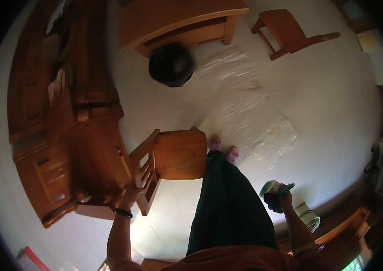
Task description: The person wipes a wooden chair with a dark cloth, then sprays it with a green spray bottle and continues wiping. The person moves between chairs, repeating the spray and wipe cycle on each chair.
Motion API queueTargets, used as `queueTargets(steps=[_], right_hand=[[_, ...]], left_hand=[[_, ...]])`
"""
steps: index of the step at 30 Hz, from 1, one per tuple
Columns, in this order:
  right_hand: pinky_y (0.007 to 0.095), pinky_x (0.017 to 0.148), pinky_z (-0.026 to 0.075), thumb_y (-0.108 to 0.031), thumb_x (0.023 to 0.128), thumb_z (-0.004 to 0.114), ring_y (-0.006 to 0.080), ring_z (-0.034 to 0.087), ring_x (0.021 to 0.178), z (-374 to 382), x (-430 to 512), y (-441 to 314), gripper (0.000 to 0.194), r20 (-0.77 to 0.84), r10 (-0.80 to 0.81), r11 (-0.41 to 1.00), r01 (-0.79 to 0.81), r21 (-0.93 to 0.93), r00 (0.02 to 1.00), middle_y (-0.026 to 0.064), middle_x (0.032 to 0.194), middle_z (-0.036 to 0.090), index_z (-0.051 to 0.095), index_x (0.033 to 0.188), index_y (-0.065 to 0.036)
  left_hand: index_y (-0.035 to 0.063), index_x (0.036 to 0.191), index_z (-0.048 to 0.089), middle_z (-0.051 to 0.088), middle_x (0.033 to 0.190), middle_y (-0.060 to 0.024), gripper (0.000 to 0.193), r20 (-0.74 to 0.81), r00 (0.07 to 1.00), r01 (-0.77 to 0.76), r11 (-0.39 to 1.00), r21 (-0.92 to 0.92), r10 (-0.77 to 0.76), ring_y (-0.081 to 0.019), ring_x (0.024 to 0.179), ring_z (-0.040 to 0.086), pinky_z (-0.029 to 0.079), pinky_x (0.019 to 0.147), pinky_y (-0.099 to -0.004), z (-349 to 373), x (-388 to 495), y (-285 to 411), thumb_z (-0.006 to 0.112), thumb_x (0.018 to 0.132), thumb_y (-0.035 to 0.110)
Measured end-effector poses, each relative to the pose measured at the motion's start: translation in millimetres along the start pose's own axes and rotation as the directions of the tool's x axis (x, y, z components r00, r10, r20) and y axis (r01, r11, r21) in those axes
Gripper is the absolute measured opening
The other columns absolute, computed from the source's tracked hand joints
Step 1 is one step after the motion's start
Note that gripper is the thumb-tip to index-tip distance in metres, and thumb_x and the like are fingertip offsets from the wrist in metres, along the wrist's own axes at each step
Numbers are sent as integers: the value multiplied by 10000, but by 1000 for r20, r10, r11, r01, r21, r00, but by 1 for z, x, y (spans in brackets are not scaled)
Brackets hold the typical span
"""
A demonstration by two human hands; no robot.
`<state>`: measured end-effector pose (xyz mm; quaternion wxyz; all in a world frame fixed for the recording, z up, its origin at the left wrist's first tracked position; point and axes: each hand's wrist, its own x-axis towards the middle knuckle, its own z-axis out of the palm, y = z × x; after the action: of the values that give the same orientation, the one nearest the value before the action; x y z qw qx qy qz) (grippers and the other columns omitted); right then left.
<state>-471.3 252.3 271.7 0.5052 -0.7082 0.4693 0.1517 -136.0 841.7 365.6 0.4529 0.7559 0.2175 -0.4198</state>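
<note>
My left hand (pixel 131 197), with a dark band at its wrist, grips the top of the backrest of a wooden chair (pixel 181 155). The chair's seat is beside my legs, and its slatted back faces a wooden cabinet. Out to the right, my right hand (pixel 285 200) holds a spray bottle (pixel 270 187) with a green trigger head. A dark bunched cloth (pixel 272 202) is in or against the same hand; the fingers are partly hidden.
Clear plastic sheeting (pixel 245 111) lies on the tiled floor ahead of my feet. Beyond it are a black-lined bin (pixel 171 66), a wooden table (pixel 177 23) and a low wooden chair (pixel 281 32). A long wooden cabinet (pixel 100 152) stands along the left.
</note>
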Motion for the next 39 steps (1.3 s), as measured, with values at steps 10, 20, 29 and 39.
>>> queueTargets(steps=[10, 20, 29, 39], right_hand=[[350, 840, 530, -74, 858, 657, 193, 622, 927, 19, -19, 5, 317, -217, 68, 875, 46, 482, 974, 41, 999, 646, 584, 1159, -143], [346, 864, 487, -99, 841, 649, 234, 638, 974, 32, -11, 50, 324, -344, 272, 949, -192, 251, 899, 98, 1074, 665, 591, 1156, -145], [296, 898, 459, -17, 796, 676, 156, 578, 991, 55, -29, 91, 348, -305, 377, 865, -214, 454, 875, 11, 1102, 620, 604, 1117, -130], [316, 928, 455, -2, 776, 704, 178, 563, 1046, 61, -16, 81, 387, -287, 313, 847, -130, 515, 905, 32, 1180, 596, 591, 1135, -95]], left_hand=[[50, 1418, 368, 591, 1063, -78, 702, 226, 936, -306, 940, 149, 269, -187, 941, 582, 493, 821, -322, 90, 23, 164, 595, 754, 45], [-35, 953, 601, 636, 884, -101, 199, 164, 978, -111, 988, -111, 128, -223, 792, 640, 523, 724, -325, 214, 175, 270, 591, 769, 39], [42, 864, 565, 602, 794, -81, 60, 195, 981, 75, 884, -461, 18, -181, 722, 606, 502, 583, -290, 382, 258, 295, 557, 841, 96], [146, 1067, 557, 574, 1028, -35, 280, 131, 988, 146, 783, -604, -84, -185, 935, 572, 514, 729, -343, 458, 252, 242, 594, 794, 96]])
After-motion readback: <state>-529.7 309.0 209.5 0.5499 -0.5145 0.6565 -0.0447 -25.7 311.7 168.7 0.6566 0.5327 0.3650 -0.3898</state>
